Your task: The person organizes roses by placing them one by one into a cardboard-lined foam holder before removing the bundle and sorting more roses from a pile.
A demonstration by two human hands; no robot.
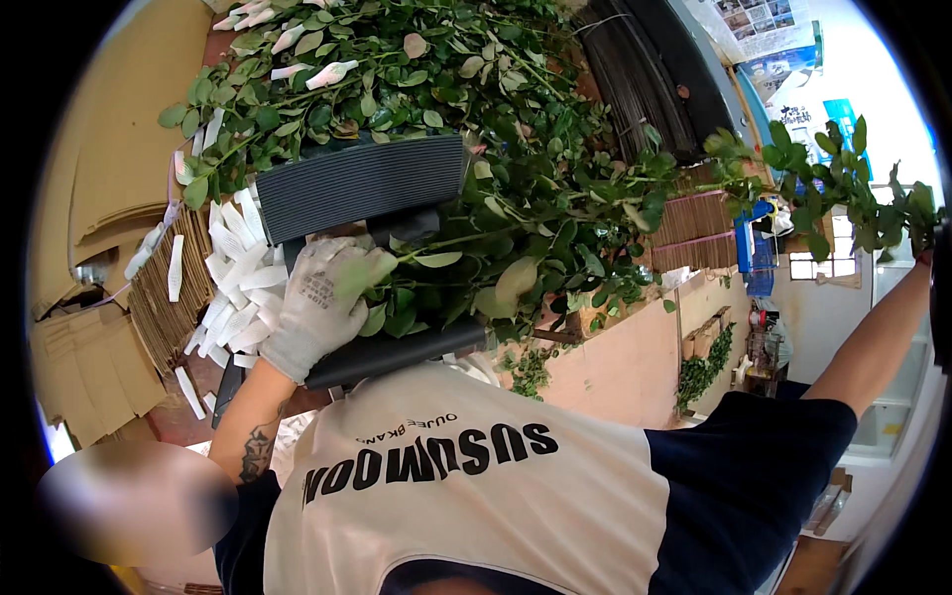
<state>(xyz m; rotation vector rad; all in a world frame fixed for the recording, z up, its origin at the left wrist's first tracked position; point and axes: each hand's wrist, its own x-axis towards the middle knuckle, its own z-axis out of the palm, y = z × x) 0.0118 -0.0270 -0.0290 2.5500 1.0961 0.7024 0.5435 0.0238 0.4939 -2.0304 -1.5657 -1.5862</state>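
left hand (322, 297): one, in a pale knit glove; fingers bent inward, partly behind leaves; whether they grip anything, cannot tell. set at the near end of a black ribbed panel (362, 188).

right hand (925, 257): one, arm stretched far out, cut by the picture's edge; finger state cannot tell. nearest item: leafy stems (843, 188), running from beside the left hand, across the middle, to just beside the right.

black padded bar (397, 354): one, on the body side of the stems, facing the ribbed panel; foliage lies between the two.

white sleeves (233, 273): many, slim, heaped left of the left hand.

filled sleeve (332, 74): white, a pinkish bloom inside, among heaped greenery (397, 69) beyond the panel.

cardboard sheets (171, 288): stacked, beside the white sleeves.
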